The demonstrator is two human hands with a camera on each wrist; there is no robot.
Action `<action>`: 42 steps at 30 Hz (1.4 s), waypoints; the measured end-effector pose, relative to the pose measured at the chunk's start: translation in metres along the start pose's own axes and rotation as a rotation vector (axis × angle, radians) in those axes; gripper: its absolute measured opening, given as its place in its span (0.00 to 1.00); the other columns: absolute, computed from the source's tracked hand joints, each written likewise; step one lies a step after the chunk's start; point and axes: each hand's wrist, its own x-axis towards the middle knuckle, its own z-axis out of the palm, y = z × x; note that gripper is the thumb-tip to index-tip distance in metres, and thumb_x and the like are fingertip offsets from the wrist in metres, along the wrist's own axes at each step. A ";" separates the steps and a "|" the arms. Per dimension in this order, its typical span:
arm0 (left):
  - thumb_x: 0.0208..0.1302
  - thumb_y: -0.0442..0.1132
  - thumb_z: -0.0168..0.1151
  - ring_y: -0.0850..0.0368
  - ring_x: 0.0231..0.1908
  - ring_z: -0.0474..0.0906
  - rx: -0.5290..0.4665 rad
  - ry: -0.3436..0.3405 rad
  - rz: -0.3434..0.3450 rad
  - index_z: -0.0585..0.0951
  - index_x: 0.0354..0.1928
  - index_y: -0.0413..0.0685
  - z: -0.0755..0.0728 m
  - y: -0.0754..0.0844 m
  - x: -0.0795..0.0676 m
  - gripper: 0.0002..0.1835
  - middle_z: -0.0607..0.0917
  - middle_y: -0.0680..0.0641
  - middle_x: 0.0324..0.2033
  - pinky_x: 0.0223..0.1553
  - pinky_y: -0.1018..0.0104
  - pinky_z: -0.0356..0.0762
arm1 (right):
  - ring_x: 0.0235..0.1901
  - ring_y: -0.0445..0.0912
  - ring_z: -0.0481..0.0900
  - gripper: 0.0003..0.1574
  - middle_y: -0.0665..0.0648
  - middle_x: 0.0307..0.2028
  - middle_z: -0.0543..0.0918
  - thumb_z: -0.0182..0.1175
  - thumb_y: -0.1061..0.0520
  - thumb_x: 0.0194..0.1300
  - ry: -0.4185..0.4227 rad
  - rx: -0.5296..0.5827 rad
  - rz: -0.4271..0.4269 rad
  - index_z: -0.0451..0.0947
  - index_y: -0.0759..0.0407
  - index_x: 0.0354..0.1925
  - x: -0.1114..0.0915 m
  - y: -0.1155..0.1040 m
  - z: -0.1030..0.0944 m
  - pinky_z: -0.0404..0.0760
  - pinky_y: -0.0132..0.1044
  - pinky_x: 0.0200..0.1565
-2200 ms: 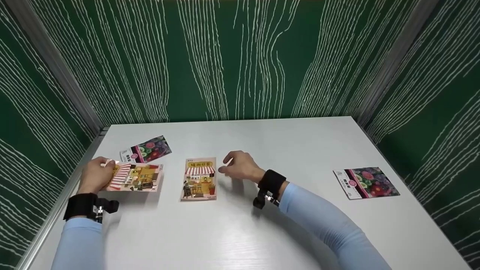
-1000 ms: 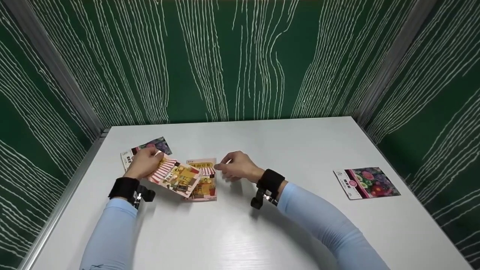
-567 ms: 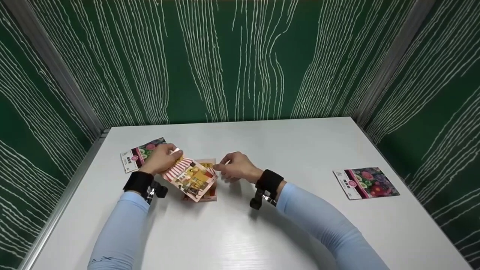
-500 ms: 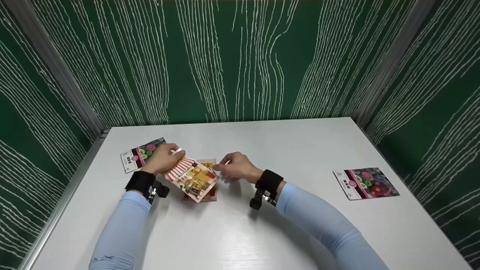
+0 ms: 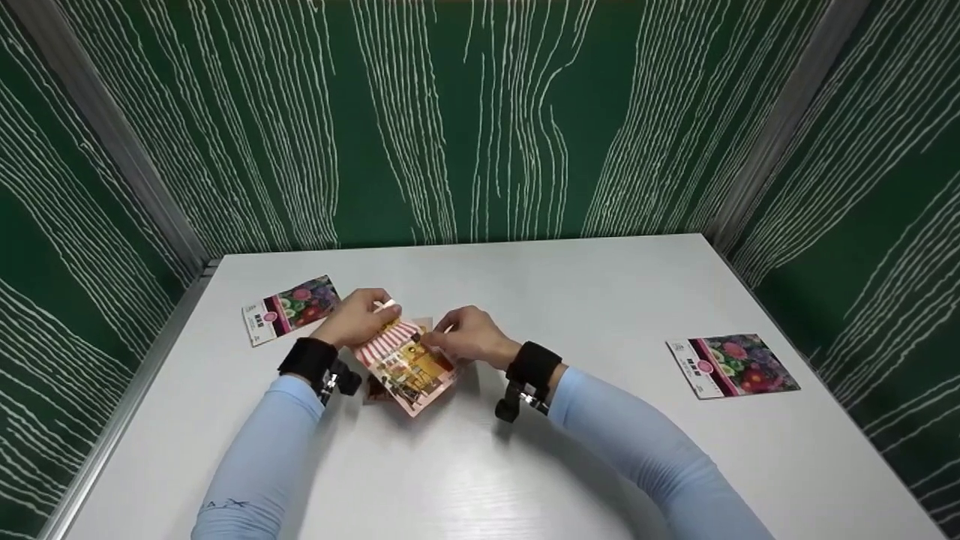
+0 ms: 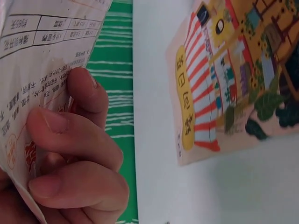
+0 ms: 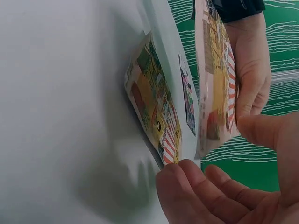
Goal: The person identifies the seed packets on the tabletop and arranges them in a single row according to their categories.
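My left hand (image 5: 358, 319) grips a seed packet (image 5: 412, 367) by its upper end, thumb on the printed front. A yellow shop under a red-and-white striped awning is pictured there. In the left wrist view, several curled fingers (image 6: 79, 140) press its white, text-covered back. Beneath it, a matching seed packet (image 7: 156, 105) lies on the table, largely covered in the head view. My right hand (image 5: 474, 335) is at the held packet's right edge, thumb (image 7: 254, 129) against or very near it. Its other fingertips are spread from the thumb, close to the lower packet's end.
A flower-printed packet (image 5: 292, 309) lies at the back left of the white table (image 5: 525, 465). Another flower-printed packet (image 5: 733, 366) lies far to the right. Green walls with white lines (image 5: 510, 135) enclose the back and sides.
My left hand has carried its packet rightward from the table's left side, over the lying packet to my right hand. The right hand has barely moved. The left flower packet is less covered.
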 end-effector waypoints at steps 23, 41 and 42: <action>0.80 0.47 0.64 0.64 0.22 0.75 -0.154 0.025 0.063 0.84 0.45 0.42 0.025 0.017 0.016 0.14 0.81 0.55 0.23 0.26 0.69 0.72 | 0.19 0.37 0.77 0.07 0.48 0.22 0.81 0.71 0.57 0.74 0.030 0.109 -0.119 0.84 0.60 0.42 -0.006 0.008 -0.009 0.74 0.29 0.20; 0.79 0.42 0.67 0.60 0.32 0.87 -0.694 0.016 -0.130 0.81 0.57 0.36 0.049 0.031 0.025 0.16 0.87 0.50 0.33 0.39 0.62 0.89 | 0.27 0.41 0.81 0.07 0.52 0.31 0.88 0.69 0.57 0.77 0.289 0.376 -0.062 0.83 0.59 0.43 -0.004 0.022 -0.035 0.76 0.32 0.28; 0.79 0.42 0.67 0.59 0.34 0.88 -0.696 0.012 -0.132 0.82 0.58 0.37 0.051 0.033 0.025 0.16 0.88 0.49 0.35 0.41 0.61 0.90 | 0.28 0.41 0.81 0.06 0.52 0.31 0.88 0.69 0.57 0.77 0.307 0.376 -0.058 0.83 0.59 0.44 -0.003 0.023 -0.036 0.77 0.32 0.28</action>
